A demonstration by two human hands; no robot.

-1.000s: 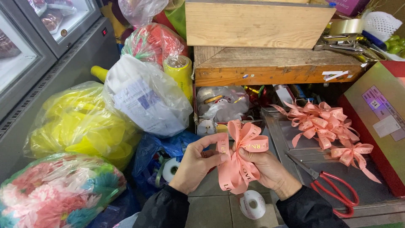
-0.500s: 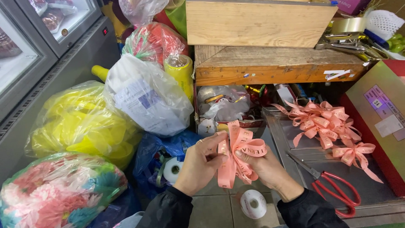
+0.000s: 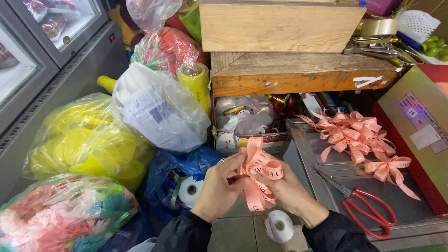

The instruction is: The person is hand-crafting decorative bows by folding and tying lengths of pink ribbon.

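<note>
- The left hand (image 3: 218,186) pinches the looped pink satin ribbon bow (image 3: 259,175) at its middle, just above the tiled floor; half a second ago the loops stood taller, and now they sit bunched tighter, so the shaping has gone further.
- The right hand (image 3: 285,185) pinches the same bow, thumb on a loop.
- Two white ribbon spools (image 3: 279,226) lie below.
- The finished pink bows (image 3: 354,135), about four, lie on the steel tray (image 3: 308,149).
- One pair of red-handled scissors (image 3: 364,210).

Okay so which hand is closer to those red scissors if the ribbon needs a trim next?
Probably the right hand. It is on the same side as the red-handled scissors on the metal tray, while the left hand is farther off. Both hands hold the pink ribbon bow.
</note>
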